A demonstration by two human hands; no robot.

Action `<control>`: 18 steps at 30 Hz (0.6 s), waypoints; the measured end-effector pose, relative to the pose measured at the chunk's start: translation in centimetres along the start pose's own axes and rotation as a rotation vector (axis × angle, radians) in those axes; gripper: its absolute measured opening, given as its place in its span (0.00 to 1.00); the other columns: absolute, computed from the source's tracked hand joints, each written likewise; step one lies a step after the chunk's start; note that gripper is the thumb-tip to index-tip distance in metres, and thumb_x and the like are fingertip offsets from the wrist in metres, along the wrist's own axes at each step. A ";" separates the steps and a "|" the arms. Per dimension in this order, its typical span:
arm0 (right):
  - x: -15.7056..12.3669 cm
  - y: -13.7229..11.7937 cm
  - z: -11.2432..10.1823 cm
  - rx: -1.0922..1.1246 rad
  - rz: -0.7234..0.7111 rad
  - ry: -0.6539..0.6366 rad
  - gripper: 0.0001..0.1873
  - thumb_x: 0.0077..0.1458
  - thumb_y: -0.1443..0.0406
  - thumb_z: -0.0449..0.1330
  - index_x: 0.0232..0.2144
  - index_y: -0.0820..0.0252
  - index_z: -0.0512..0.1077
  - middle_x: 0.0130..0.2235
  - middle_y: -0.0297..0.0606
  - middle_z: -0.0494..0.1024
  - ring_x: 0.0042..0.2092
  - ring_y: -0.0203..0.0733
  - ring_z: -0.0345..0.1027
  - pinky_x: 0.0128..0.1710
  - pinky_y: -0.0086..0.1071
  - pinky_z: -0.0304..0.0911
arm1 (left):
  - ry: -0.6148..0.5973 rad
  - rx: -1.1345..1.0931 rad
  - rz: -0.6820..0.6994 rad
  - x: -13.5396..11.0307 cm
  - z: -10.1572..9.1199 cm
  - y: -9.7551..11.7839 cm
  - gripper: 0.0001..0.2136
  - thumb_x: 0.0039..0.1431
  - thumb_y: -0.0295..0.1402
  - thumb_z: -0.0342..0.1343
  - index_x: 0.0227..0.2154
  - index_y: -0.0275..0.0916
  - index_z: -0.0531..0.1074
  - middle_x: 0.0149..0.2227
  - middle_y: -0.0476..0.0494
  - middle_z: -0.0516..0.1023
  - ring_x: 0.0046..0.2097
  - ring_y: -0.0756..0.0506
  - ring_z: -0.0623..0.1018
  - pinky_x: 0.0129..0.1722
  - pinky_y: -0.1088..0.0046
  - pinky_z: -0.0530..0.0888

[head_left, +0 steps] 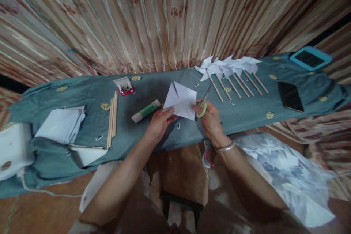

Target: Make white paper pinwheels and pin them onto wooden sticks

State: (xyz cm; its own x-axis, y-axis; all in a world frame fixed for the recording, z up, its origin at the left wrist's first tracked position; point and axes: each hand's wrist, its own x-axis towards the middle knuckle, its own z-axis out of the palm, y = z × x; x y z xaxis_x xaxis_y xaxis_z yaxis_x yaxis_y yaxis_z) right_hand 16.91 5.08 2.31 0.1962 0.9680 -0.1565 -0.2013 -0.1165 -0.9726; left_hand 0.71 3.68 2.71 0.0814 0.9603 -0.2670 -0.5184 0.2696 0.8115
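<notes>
A white square of paper with slits cut in from its corners is held up over the cloth-covered table. My left hand pinches its lower left edge between thumb and fingers. At the paper's right side, my right hand has its fingers round the pale green handles of a pair of scissors. The scissor blades point up and away, beside the paper and not across it. My right thumb rests on or close to the paper's right corner. Just left of the paper lies a green and white tube.
Finished white paper pinwheels on sticks lie at the back right. A phone and a blue-framed device are farther right. Leftward are an open red box of small metal pieces, wooden sticks, stacked paper and a white appliance.
</notes>
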 end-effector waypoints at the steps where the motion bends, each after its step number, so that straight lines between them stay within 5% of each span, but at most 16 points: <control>1: 0.0 0.1 0.1 0.005 -0.001 0.002 0.21 0.36 0.54 0.70 0.31 0.55 0.68 0.24 0.25 0.67 0.24 0.30 0.56 0.24 0.27 0.52 | 0.006 -0.007 -0.012 -0.1 0.2 -0.3 0.16 0.38 0.41 0.71 0.25 0.35 0.76 0.29 0.45 0.79 0.33 0.48 0.77 0.36 0.74 0.73; 8: -0.8 0.2 1.3 0.034 0.016 -0.057 0.23 0.33 0.55 0.73 0.29 0.55 0.67 0.25 0.25 0.68 0.26 0.30 0.59 0.25 0.27 0.57 | 0.155 -0.092 0.028 -0.1 0.6 -1.1 0.21 0.41 0.41 0.71 0.38 0.36 0.75 0.40 0.42 0.82 0.40 0.44 0.80 0.38 0.69 0.75; 18: -2.4 -0.4 0.7 -0.133 0.085 -0.334 0.25 0.41 0.45 0.69 0.32 0.57 0.72 0.27 0.33 0.77 0.27 0.35 0.69 0.28 0.30 0.65 | 0.206 -0.120 0.106 0.9 -1.1 1.3 0.16 0.47 0.38 0.67 0.38 0.39 0.72 0.40 0.43 0.82 0.45 0.43 0.80 0.43 0.68 0.77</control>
State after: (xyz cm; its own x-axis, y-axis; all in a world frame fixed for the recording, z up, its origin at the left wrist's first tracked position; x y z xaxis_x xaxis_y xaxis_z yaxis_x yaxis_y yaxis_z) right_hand 15.87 2.98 3.20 -0.1444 0.9702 -0.1947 -0.0728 -0.2067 -0.9757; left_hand -0.78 4.85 2.96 -0.1476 0.9443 -0.2940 -0.6132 0.1459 0.7763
